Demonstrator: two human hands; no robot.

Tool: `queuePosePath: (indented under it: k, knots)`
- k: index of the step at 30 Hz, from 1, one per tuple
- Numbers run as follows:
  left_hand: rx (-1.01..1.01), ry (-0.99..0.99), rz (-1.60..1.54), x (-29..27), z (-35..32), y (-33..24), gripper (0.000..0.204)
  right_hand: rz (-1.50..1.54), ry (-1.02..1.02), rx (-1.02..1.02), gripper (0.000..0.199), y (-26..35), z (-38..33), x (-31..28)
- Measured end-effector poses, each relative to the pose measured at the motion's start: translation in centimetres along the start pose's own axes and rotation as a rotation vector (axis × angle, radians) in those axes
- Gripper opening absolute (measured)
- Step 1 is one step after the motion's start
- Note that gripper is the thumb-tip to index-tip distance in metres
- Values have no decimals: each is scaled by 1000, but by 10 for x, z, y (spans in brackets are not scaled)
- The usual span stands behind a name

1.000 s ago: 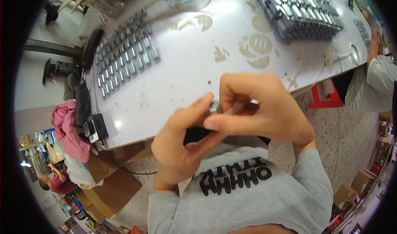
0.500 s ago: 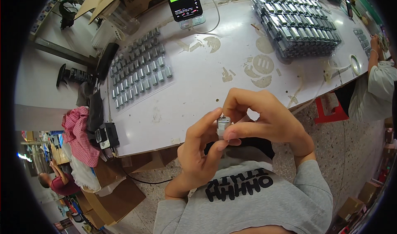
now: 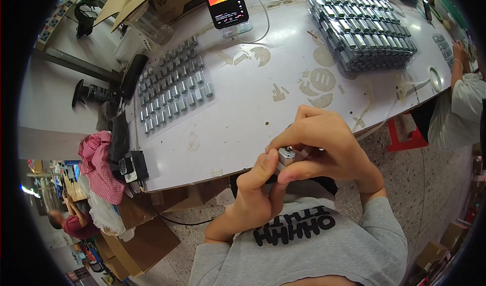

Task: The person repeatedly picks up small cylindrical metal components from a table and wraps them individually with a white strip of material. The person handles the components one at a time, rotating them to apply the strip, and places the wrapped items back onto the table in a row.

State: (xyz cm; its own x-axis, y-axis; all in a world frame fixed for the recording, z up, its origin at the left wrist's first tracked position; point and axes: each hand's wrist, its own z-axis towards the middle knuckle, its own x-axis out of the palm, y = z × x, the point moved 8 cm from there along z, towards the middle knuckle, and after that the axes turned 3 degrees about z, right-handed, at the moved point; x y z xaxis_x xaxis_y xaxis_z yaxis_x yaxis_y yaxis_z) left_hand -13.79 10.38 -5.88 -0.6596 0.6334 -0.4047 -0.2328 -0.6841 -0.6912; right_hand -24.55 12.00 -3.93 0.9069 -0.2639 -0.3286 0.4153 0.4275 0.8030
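A small silver electric motor [image 3: 286, 157] is held up just off the table's near edge, in front of my grey shirt. My left hand [image 3: 255, 190] pinches it from the left between bent fingers and thumb. From the other side, my right hand [image 3: 326, 147] closes on it, with the index finger across its top end and the thumb low at its side. Something pale shows between the right fingers, too hidden to name. The motor's lower part is covered by my fingers.
On the white table [image 3: 228, 114], a clear tray of similar motors [image 3: 174, 91] lies at left and stacked trays of motors [image 3: 362, 28] stand at far right. A phone [image 3: 225, 5] stands at the back, a tape roll [image 3: 435, 78] near the right edge. Another person's arm [image 3: 458, 66] is at far right.
Both hands have shifted slightly right with the motor, which is now tilted differently. The right index finger has come down over its top end. The phone's picture has changed.
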Motion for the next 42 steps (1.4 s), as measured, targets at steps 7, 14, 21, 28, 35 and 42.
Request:
queuePosePath:
  k: [7,14,21,28,35,42]
  knots:
    - [-2,-13,168,-8,5,-2,39,-128,-5,58,29,4,-3,-7]
    - [55,66,237,-12,22,-1,44,-111,0,164,19,-12,-4,-1]
    - [-24,-26,182,-18,25,2,47,260,82,368,13,-23,-6,4]
    - [-215,-70,32,-22,21,23,47,350,121,409,8,-25,-7,-1]
    - [-170,-154,17,-27,18,25,47,425,88,436,7,-26,-4,4]
    - [-144,-173,-55,-27,18,28,47,473,92,451,6,-31,-2,4]
